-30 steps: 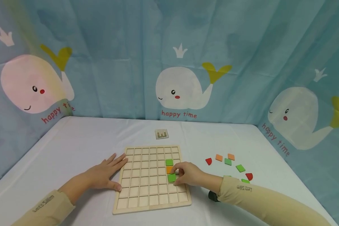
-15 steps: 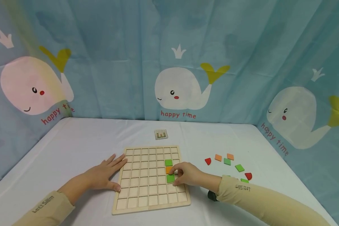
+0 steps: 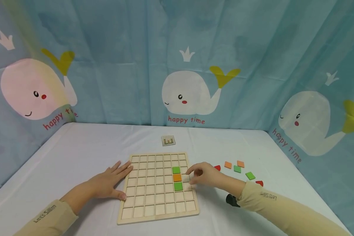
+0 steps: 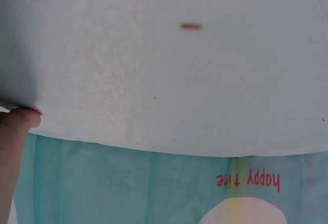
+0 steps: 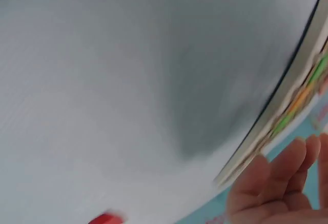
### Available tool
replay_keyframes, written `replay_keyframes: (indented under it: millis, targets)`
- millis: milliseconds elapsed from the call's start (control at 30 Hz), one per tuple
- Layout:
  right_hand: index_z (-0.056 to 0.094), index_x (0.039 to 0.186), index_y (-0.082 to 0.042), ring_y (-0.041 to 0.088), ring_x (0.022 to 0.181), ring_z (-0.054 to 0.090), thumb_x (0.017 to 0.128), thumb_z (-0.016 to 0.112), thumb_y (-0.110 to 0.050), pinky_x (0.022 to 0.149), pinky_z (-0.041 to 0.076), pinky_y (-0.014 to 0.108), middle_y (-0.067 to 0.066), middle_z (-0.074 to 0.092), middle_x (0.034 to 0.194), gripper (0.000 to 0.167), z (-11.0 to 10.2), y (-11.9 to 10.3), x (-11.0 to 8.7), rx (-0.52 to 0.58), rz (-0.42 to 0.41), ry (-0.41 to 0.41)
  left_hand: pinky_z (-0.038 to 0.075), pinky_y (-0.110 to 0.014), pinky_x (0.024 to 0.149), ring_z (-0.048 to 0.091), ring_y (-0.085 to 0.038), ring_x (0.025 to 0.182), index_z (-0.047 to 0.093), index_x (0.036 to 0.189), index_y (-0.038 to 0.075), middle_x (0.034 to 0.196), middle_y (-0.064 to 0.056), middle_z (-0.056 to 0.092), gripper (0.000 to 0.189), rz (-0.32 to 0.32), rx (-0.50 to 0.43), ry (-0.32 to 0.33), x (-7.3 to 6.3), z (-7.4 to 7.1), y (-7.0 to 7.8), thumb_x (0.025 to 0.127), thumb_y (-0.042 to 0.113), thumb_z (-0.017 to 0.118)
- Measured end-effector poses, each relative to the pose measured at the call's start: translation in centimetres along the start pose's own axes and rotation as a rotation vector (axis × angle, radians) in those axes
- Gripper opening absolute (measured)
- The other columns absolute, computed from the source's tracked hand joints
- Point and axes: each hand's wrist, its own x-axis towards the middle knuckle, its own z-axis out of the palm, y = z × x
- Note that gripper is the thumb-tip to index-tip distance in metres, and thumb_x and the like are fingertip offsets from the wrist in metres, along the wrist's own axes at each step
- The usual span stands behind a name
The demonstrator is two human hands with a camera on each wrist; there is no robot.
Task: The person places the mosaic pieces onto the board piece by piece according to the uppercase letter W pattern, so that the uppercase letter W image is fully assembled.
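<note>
A square wooden grid board lies on the white table. Three square tiles form one column in its right half: a green tile, an orange tile and another green tile. My left hand rests at the board's left edge with fingers spread; in the left wrist view only part of a finger shows. Over the board's right edge hovers my right hand, loosely curled and apart from the tiles. In the right wrist view the right hand holds nothing.
Right of the board lie loose pieces: orange tiles, green tiles and red quarter-round pieces, partly behind the right arm. A small pattern card lies beyond the board. A black object shows under the right wrist. A whale-print curtain surrounds the table.
My right hand has let go of the tiles and moved right, uncovering the orange tile and the lower green tile. The left hand has stayed in place.
</note>
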Motion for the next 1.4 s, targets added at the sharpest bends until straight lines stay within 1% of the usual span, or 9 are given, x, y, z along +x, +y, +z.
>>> replay_keyframes:
  millis: [233,400,533,667,767,967,1100,1300,1400]
  targets:
    - [0.071,0.104,0.002,0.012,0.066,0.047,0.084,0.075,-0.005,0.059,0.042,0.023,-0.002,0.055,0.074,0.022,-3.2,1.9,-0.6,-0.026,-0.029,0.008,0.02,-0.071,0.104,0.011,-0.054,0.14,0.027,0.152,0.001,0.159,-0.02,0.016,0.106,0.002,0.009,-0.001,0.0,0.0,0.0,0.076,0.065,0.066]
    - [0.07,0.108,0.001,0.017,0.078,0.05,0.084,0.075,-0.007,0.063,0.046,0.027,0.007,0.058,0.087,0.026,-5.5,3.4,-0.7,-0.076,-0.016,-0.016,0.02,-0.07,0.105,0.01,-0.053,0.14,0.027,0.152,0.002,0.159,-0.02,0.015,0.106,-0.001,-0.001,-0.006,0.0,-0.1,0.1,0.076,0.064,0.066]
    - [0.069,0.112,0.0,0.024,0.092,0.05,0.084,0.076,-0.007,0.073,0.048,0.033,0.012,0.058,0.1,0.03,-7.2,4.9,-0.5,-0.124,-0.012,-0.063,0.02,-0.07,0.105,0.009,-0.053,0.14,0.027,0.152,0.001,0.159,-0.02,0.015,0.106,-0.002,-0.005,-0.005,-0.1,0.0,0.1,0.076,0.064,0.066]
    - [0.069,0.114,-0.003,0.028,0.1,0.05,0.082,0.078,-0.008,0.086,0.046,0.042,0.008,0.059,0.104,0.033,-8.4,6.2,0.0,-0.232,-0.023,-0.127,0.02,-0.07,0.105,0.01,-0.053,0.14,0.026,0.152,0.002,0.159,-0.02,0.015,0.106,0.001,0.002,-0.001,-0.1,0.1,-0.1,0.076,0.065,0.066]
    - [0.07,0.113,-0.006,0.027,0.103,0.05,0.08,0.079,-0.006,0.091,0.045,0.045,0.004,0.058,0.104,0.034,-8.9,6.8,0.4,-0.293,-0.002,-0.166,0.02,-0.07,0.105,0.01,-0.053,0.14,0.027,0.152,0.002,0.159,-0.019,0.015,0.106,0.003,0.007,0.001,0.0,0.1,-0.2,0.076,0.065,0.066]
    - [0.07,0.106,-0.015,0.025,0.109,0.047,0.078,0.078,0.0,0.09,0.044,0.041,0.001,0.056,0.107,0.033,-9.3,7.3,1.1,-0.288,0.136,-0.223,0.02,-0.07,0.105,0.01,-0.053,0.141,0.027,0.152,0.002,0.159,-0.019,0.015,0.106,0.0,0.003,0.0,0.0,0.1,-0.1,0.076,0.065,0.066]
    - [0.068,0.104,-0.018,0.023,0.106,0.041,0.077,0.078,0.003,0.085,0.041,0.036,0.0,0.053,0.108,0.036,-9.4,7.7,1.6,-0.27,0.193,-0.241,0.02,-0.071,0.104,0.01,-0.053,0.14,0.027,0.152,0.001,0.159,-0.02,0.015,0.106,0.002,-0.002,0.003,0.0,0.0,0.0,0.076,0.064,0.067]
    - [0.066,0.104,-0.02,0.022,0.103,0.038,0.078,0.077,0.002,0.075,0.042,0.032,0.001,0.05,0.107,0.036,-9.7,8.2,2.2,-0.273,0.192,-0.292,0.02,-0.072,0.103,0.011,-0.054,0.139,0.028,0.151,0.0,0.158,-0.021,0.016,0.107,0.012,-0.002,0.01,0.0,0.0,0.0,0.076,0.064,0.067]
    - [0.067,0.102,-0.018,0.021,0.102,0.039,0.078,0.078,0.001,0.08,0.041,0.032,0.0,0.049,0.105,0.033,-9.8,8.5,2.3,-0.277,0.152,-0.311,0.02,-0.071,0.103,0.011,-0.054,0.139,0.028,0.151,0.0,0.159,-0.02,0.016,0.106,0.016,0.001,0.013,0.0,0.0,-0.1,0.076,0.064,0.066]
